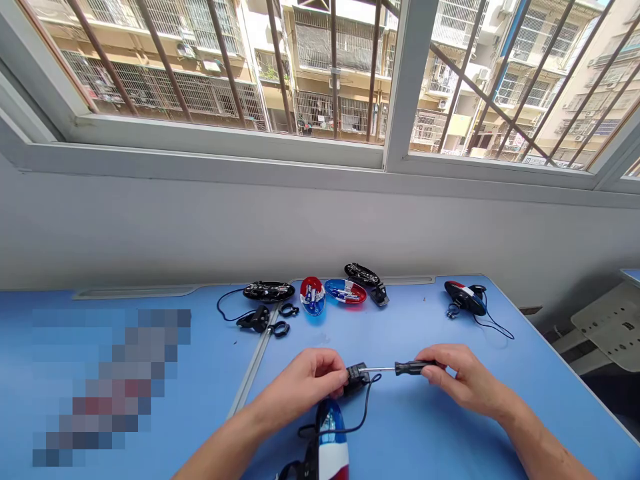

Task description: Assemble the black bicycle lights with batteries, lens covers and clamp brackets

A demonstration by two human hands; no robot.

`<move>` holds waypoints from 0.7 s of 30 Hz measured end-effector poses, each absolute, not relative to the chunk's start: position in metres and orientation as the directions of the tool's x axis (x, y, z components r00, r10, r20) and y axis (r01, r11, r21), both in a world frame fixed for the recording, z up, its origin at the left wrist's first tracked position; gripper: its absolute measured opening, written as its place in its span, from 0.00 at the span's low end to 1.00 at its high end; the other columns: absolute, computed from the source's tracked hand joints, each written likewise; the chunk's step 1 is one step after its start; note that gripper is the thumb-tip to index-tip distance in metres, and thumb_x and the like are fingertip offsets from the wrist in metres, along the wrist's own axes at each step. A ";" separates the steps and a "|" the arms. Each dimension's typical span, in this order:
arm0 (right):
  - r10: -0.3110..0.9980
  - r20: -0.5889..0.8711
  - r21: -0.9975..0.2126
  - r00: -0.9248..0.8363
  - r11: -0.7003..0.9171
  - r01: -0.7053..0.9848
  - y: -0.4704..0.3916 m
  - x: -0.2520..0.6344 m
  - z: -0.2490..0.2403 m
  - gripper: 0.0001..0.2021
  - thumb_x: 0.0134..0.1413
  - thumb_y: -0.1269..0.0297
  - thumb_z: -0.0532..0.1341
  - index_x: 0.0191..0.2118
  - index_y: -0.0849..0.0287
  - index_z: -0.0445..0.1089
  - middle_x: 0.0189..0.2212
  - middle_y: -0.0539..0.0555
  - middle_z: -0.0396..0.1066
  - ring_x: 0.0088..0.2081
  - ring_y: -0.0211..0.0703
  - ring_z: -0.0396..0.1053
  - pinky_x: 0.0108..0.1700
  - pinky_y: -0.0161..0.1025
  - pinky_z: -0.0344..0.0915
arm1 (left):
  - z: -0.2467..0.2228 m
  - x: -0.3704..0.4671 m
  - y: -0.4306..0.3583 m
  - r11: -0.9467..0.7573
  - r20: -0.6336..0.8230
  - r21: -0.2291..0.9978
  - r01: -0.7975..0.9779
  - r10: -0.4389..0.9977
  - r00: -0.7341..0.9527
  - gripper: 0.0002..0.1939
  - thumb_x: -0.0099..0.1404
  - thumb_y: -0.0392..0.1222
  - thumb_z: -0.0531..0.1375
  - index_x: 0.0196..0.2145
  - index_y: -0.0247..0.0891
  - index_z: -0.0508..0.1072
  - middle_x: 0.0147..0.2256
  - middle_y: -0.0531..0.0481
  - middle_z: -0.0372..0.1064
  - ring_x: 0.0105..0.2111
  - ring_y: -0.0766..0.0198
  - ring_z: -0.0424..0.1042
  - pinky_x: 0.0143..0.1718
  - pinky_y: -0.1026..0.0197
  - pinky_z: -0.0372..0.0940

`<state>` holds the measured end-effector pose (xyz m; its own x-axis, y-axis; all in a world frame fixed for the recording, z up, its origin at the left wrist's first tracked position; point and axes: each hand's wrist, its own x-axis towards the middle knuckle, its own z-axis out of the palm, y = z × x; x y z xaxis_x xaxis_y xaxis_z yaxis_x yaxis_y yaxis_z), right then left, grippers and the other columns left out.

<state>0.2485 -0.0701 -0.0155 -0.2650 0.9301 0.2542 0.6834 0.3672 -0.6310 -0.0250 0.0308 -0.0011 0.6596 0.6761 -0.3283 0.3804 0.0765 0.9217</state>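
Note:
My left hand (323, 377) is closed on a small black plastic switch housing (357, 379), holding it just above the blue table. A screwdriver (414, 367) lies level in my right hand (457, 375), pinched by its black handle. Its metal tip touches the housing's right side; the exact spot is too small to make out. A thin black cable (364, 419) loops from the housing. Below my left hand lies an oval blue, white and red device (333, 447) with a black base, partly cut off by the lower frame edge.
Along the table's back lie a black oval shell (269, 291), clamp rings (281, 328), two red-and-blue translucent shells (313, 296) (346, 291) and another black shell (362, 274). A similar device with cable (465, 298) rests back right. A blurred patch (120, 380) covers the left side.

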 end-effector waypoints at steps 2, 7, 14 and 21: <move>0.929 0.255 -0.627 -0.269 0.371 0.685 -0.070 0.249 -0.015 0.13 0.66 0.61 0.51 0.39 0.60 0.71 0.27 0.53 0.71 0.26 0.38 0.62 0.28 0.34 0.58 | -0.003 -0.025 0.032 0.079 -0.324 0.925 0.373 0.676 0.662 0.08 0.49 0.45 0.59 0.23 0.38 0.67 0.22 0.55 0.66 0.26 0.62 0.64 0.28 0.62 0.56; 0.925 0.269 -0.617 -0.269 0.380 0.689 -0.071 0.249 -0.016 0.14 0.66 0.59 0.51 0.39 0.60 0.71 0.27 0.53 0.72 0.26 0.38 0.62 0.28 0.34 0.58 | -0.003 -0.025 0.033 0.059 -0.313 0.925 0.376 0.682 0.662 0.09 0.47 0.44 0.62 0.25 0.39 0.66 0.22 0.58 0.61 0.24 0.65 0.60 0.26 0.64 0.53; 0.919 0.285 -0.605 -0.273 0.393 0.692 -0.071 0.247 -0.013 0.17 0.67 0.56 0.50 0.38 0.59 0.72 0.26 0.53 0.71 0.26 0.38 0.62 0.28 0.35 0.59 | -0.001 -0.028 0.033 0.015 -0.366 0.879 0.476 0.662 0.655 0.12 0.54 0.49 0.57 0.23 0.37 0.69 0.23 0.51 0.68 0.27 0.59 0.66 0.28 0.61 0.55; 0.924 0.276 -0.613 -0.265 0.381 0.692 -0.071 0.248 -0.015 0.16 0.67 0.57 0.50 0.38 0.59 0.71 0.27 0.53 0.72 0.26 0.38 0.62 0.28 0.34 0.59 | -0.008 -0.028 0.033 -0.008 -0.309 0.906 0.423 0.670 0.675 0.08 0.51 0.45 0.59 0.23 0.39 0.65 0.21 0.57 0.60 0.23 0.64 0.60 0.25 0.63 0.52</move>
<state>0.2478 -0.0706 -0.0152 -0.2650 0.9240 0.2756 0.6917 0.3813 -0.6133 -0.0279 0.0334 -0.0080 0.6754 0.6696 -0.3091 0.4225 -0.0078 0.9063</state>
